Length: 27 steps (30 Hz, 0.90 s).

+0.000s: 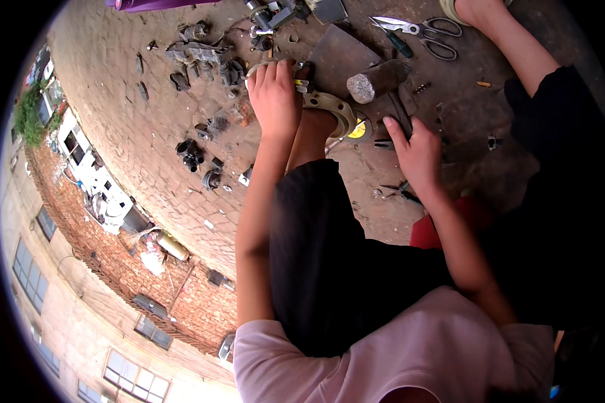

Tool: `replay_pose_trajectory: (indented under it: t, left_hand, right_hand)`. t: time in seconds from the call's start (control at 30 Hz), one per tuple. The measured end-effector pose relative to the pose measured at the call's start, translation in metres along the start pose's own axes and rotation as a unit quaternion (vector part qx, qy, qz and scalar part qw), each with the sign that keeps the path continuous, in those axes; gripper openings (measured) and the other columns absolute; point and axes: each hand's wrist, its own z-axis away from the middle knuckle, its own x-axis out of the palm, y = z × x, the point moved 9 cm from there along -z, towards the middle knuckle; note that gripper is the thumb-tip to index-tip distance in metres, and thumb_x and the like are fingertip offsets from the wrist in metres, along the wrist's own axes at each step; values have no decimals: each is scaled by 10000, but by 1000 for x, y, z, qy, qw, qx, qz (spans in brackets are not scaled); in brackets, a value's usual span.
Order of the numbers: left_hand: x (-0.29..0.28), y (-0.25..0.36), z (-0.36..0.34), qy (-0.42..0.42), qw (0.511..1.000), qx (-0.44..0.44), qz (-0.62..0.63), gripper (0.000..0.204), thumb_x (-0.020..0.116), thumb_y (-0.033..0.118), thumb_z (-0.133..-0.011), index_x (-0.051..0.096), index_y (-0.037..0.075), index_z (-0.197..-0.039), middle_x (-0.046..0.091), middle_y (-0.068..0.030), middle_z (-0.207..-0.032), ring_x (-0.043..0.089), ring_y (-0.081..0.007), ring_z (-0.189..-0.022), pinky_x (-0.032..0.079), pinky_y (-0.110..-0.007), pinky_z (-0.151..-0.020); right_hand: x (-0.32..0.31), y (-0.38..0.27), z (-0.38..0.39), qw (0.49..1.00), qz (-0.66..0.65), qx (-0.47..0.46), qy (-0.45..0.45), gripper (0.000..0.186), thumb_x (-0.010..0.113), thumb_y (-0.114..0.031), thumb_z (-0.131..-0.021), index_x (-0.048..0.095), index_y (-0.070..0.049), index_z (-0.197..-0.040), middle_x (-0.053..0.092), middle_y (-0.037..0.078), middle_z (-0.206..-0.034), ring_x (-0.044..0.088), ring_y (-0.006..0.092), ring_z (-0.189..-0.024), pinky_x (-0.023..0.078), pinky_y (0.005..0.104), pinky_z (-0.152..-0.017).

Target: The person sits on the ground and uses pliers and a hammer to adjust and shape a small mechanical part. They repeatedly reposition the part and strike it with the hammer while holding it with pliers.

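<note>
My right hand point(420, 158) is closed round the dark handle of a short, heavy hammer point(383, 79). The hammer's thick head, with a pale worn face, hangs above the ground in front of a flat dark metal plate point(339, 50). Over by my left foot, my left hand point(275, 97) is closed with its fingers curled down. A small yellow and dark piece point(304, 85) sticks out beside its knuckles, but what the fingers hold is hidden. Just below that hand is the pale clog point(336, 111) on my left foot.
Large scissors point(423, 28) and a green-handled screwdriver point(399, 44) lie beyond the hammer. Several greasy dark metal parts point(198, 54) are scattered to the left. A yellow disc point(357, 128) lies between my feet, and pliers point(405, 191) rest near my right forearm.
</note>
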Motion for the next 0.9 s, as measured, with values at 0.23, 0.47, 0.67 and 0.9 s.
replay_pose_trajectory:
  t: [0.23, 0.47, 0.67, 0.9]
  left_hand:
    - [83, -23, -9, -184, 968, 23, -168, 113, 597, 125, -770, 693, 98, -715, 668, -79, -869, 586, -267, -974, 404, -372, -874]
    - [92, -15, -7, -144, 980, 22, -139, 135, 543, 118, -822, 673, 87, -835, 681, -92, -906, 598, -273, -974, 425, -391, -858]
    - [56, 9, -25, -55, 998, 29, -4, 242, 658, 149, -790, 610, 37, -999, 685, -132, -961, 621, -326, -924, 467, -414, -839]
    - [-32, 59, -19, -187, 659, -85, 724, 451, 611, 222, -957, 475, -67, -1275, 636, -145, -1080, 636, -219, -985, 488, -346, -916]
  right_hand:
    - [-24, 90, -22, 976, 187, 89, 73, 533, 611, -515, -896, 617, 17, -856, 636, 261, -743, 644, 433, -740, 497, 480, -616]
    - [-61, 98, -26, 936, 292, 5, 196, 361, 703, -359, -836, 624, -86, -1059, 655, 161, -976, 610, 360, -924, 480, 458, -771]
    - [-14, 62, -28, 974, 170, -131, 73, 276, 754, -195, -768, 605, -93, -977, 567, 100, -1074, 512, 306, -1060, 418, 402, -899]
    - [23, 106, 32, 941, 308, -137, -19, 439, 842, -206, -649, 580, -91, -983, 531, 96, -1178, 489, 277, -1130, 404, 409, -953]
